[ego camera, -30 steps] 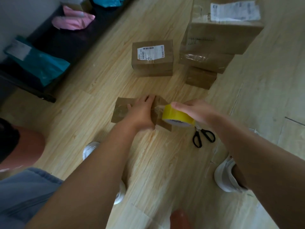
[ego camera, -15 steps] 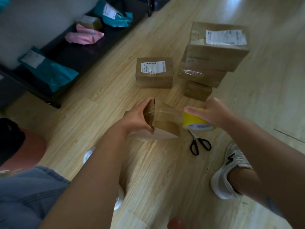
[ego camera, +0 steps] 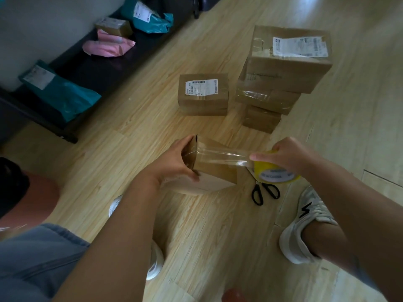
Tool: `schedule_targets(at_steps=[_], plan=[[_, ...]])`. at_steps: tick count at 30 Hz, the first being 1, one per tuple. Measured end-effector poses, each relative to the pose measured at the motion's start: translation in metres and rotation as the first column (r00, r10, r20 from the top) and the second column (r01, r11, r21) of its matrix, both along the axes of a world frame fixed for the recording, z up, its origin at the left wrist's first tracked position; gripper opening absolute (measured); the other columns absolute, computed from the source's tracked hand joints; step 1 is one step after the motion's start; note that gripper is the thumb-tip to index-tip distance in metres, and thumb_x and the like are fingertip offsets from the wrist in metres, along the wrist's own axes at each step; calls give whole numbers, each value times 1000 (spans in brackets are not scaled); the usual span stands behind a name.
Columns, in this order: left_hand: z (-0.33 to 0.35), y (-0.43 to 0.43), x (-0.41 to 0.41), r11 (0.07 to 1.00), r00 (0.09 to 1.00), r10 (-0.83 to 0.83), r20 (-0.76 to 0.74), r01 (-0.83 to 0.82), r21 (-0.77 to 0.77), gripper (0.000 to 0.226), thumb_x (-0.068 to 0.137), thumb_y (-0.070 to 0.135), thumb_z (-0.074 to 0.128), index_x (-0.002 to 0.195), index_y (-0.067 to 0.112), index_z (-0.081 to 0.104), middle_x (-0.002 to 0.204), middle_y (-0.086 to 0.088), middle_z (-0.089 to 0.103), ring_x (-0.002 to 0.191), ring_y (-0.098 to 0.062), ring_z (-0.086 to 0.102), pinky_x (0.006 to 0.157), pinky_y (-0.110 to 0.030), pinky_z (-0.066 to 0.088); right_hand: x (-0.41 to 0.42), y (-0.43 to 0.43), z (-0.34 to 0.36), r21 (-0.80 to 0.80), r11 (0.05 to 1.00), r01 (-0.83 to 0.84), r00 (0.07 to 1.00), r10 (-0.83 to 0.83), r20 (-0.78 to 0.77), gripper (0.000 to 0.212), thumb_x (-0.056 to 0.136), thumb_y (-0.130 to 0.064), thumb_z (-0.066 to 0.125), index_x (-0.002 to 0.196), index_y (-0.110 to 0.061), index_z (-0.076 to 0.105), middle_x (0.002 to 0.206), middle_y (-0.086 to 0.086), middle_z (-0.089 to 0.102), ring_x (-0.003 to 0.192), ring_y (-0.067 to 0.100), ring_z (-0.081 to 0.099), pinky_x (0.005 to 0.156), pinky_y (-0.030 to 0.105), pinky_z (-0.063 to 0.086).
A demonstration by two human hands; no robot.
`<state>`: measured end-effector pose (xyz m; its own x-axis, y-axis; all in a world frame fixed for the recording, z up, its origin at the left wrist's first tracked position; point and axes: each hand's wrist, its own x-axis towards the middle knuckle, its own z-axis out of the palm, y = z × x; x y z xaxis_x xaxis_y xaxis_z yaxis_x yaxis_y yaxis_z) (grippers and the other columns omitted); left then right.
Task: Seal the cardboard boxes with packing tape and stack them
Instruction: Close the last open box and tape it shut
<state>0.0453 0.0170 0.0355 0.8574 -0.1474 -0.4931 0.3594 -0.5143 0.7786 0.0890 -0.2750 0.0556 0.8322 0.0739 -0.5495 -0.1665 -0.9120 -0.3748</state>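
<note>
While clear tape spans the gap between them, left hand (ego camera: 174, 162): fingers over the far end and thumb at the near corner, gripping the small box (ego camera: 214, 173), which is tipped up on the wooden floor (ego camera: 196, 225) in front of the knees.
Right hand (ego camera: 290, 155): fingers wrapped over the tape roll (ego camera: 274, 173), forefinger out along the top, holding it just right of the box.
Strip of tape (ego camera: 222, 154): pulled taut from the roll, across the box's top face and onto its left end.
Roll's writing: a white label on the yellow core, with print too blurred to read.
Scissors (ego camera: 265, 192): black handles, lying on the floor under the roll.
Labelled box (ego camera: 202, 97): beyond the hands, flat on the floor. It has a white shipping label and barcode on top, text unreadable.
Stack (ego camera: 283, 73): three taped boxes piled just right of that one. The top one carries a large white label (ego camera: 299, 47), its print not legible.
Bench (ego camera: 93, 70): dark, along the wall at left, holding teal mailers (ego camera: 65, 94) with white labels, a pink mailer (ego camera: 109, 46) and a little carton (ego camera: 114, 27).
Shoe (ego camera: 305, 227): pale grey with a black zigzag mark, near the scissors.
</note>
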Motion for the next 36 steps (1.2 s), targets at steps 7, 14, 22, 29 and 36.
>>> schedule_targets(at_steps=[7, 14, 22, 29, 36], plan=[[-1, -1, 7, 973, 997, 60, -37, -67, -220, 129, 40, 10, 89, 152, 40, 29, 141, 15, 50, 131, -5, 46, 112, -39, 40, 1, -7, -14, 84, 987, 136, 990, -139, 26, 66, 69, -80, 65, 64, -17, 50, 61, 0, 45, 55, 15, 42, 55, 27, 32], [-22, -8, 20, 929, 998, 15, -61, -36, -369, 127, 49, -8, 82, 154, 34, 24, 144, 10, 49, 129, -11, 51, 102, -30, 47, 12, -4, -14, 6, 991, 135, 989, -135, 57, 64, 70, -80, 65, 63, -23, 37, 63, -7, 37, 58, 9, 38, 51, 25, 27], [-62, 6, 0, 928, 981, -15, -193, -58, -367, 136, 49, -1, 85, 156, 41, 12, 149, 8, 42, 141, -14, 36, 112, -38, 40, 12, 16, -37, -170, 983, 69, 998, -69, 9, 91, 77, -82, 55, 123, -3, 64, 114, 10, 67, 92, 21, 62, 84, 36, 54], [-20, 7, 10, 999, 981, -49, -187, 51, 5, 131, 72, 1, 80, 155, 37, -15, 163, 13, -7, 150, -10, 2, 120, -32, 14, 12, 38, -40, -121, 992, 35, 999, -34, 15, 91, 82, -79, 53, 144, -13, 51, 138, 7, 58, 123, 27, 55, 79, 29, 42], [-29, -68, 20, 783, 927, -309, 213, 122, 609, 61, 104, 54, 21, 158, 30, 6, 167, 4, -2, 152, -15, -8, 120, -52, -11, 11, 42, -43, -110, 994, -13, 1000, 15, 15, 92, 82, -78, 54, 146, -13, 48, 146, 9, 52, 130, 27, 50, 86, 31, 41]])
